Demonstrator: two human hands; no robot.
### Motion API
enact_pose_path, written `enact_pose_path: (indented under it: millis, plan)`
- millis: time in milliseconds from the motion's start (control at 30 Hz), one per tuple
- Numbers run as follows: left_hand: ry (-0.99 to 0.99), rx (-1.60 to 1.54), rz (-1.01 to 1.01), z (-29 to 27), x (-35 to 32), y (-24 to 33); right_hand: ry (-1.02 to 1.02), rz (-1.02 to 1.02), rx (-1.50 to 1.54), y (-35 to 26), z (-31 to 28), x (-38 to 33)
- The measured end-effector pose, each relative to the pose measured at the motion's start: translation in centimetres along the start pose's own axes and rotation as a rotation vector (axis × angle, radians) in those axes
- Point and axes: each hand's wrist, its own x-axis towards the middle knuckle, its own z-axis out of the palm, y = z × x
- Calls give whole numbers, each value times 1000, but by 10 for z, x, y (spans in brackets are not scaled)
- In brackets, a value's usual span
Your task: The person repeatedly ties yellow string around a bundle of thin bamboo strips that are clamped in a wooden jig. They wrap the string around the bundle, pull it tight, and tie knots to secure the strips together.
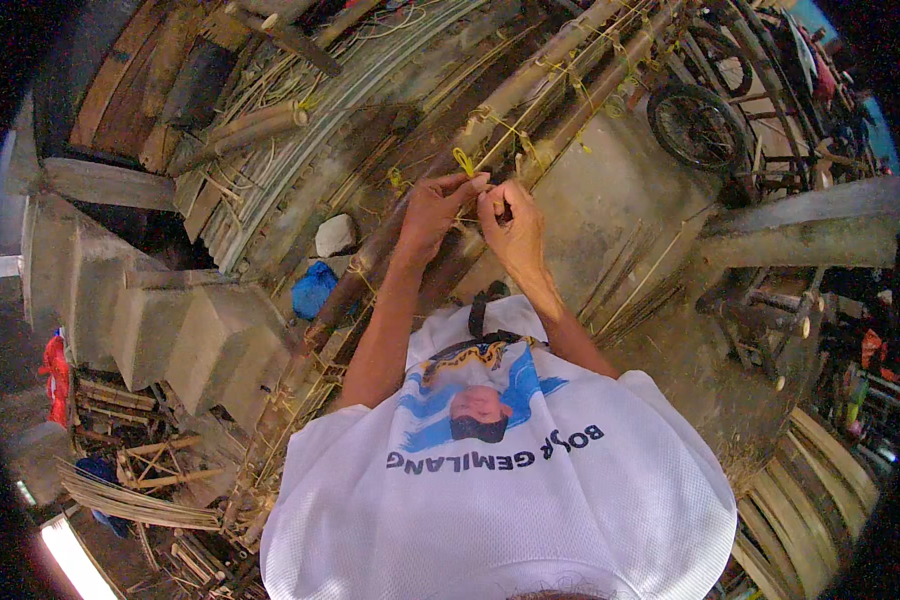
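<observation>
Seen from above, a person's left hand (432, 208) and right hand (510, 225) meet over long bamboo poles (530, 90) slanting across a cluttered workshop floor (620, 190). Both hands have a clenched grip on a thin yellow cord (464, 160) looped at the poles. Tying it well likely means keeping the cord taut and snug against the bamboo while cinching.

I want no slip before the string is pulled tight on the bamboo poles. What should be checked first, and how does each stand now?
1. Left hand pinching the yellow string: ok.
2. Right hand closed on the string: cannot tell, fingers hide it.
3. String looped around the bamboo poles: ok.
4. Knot formed: cannot tell.
5. Both hands close together over the poles: ok.
</observation>
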Motion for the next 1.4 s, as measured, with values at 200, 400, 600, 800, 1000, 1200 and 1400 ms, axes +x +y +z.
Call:
enact_pose_path:
  millis: [200, 400, 600, 800, 1000, 1200, 1400]
  plan:
    - [-47, 59, -15, -5, 9, -20, -32, 25, -25, 2, -3, -7]
    - [-64, 165, 39, -7, 12, -18, -14, -2, -22, 15, 1, -14]
    - [-61, 206, 11, -10, 15, -20, -63, 77, 30, 12, -1, -21]
    - [64, 287, 48, -3, 13, -12, -148, 137, 39, 9, -4, -29]
    - [86, 325, 11, 1, 16, -8, -93, 46, 64, 18, -2, -33]
    - [222, 462, 56, -16, 40, -21, -165, -15, 30, 21, -3, -39]
    - [256, 52, 115, -17, 57, -12, -188, -114, 20, 20, -4, -40]
